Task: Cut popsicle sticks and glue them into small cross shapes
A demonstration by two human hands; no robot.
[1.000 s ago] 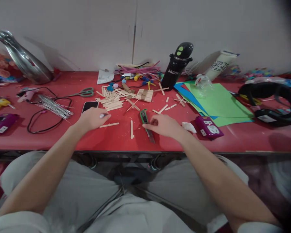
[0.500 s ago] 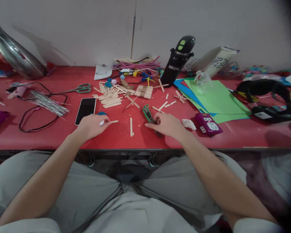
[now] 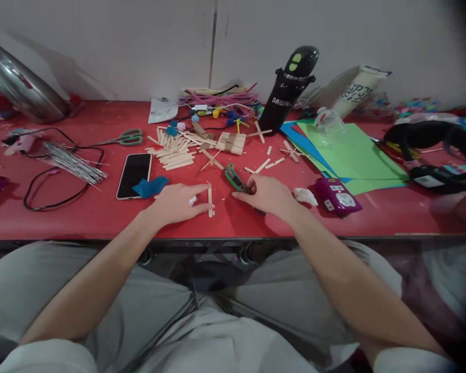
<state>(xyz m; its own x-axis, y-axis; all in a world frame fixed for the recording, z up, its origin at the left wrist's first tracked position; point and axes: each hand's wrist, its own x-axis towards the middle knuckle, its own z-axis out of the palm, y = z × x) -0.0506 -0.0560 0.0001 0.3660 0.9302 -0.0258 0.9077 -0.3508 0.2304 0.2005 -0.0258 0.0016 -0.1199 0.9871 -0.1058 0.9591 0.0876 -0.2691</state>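
Observation:
My left hand reaches over the red table with thumb and forefinger apart. Their tips are at a craft stick lying upright in view, the forefinger near its far end and the thumb near its close end. A small white wad shows at the fingers of this hand. My right hand is closed around a green and black utility knife, whose green-edged end points away from me. Behind my left hand, a crumpled blue piece partly covers a phone.
Behind the hands lie a heap of craft sticks, crossed sticks and green-handled scissors. A black bottle stands near the wall. Coloured paper, a purple box and a white crumpled wad are on the right.
My left hand has moved right to the lying craft stick and spread its fingers. The short stick it held is no longer visible. The blue piece is uncovered. My right hand keeps the knife.

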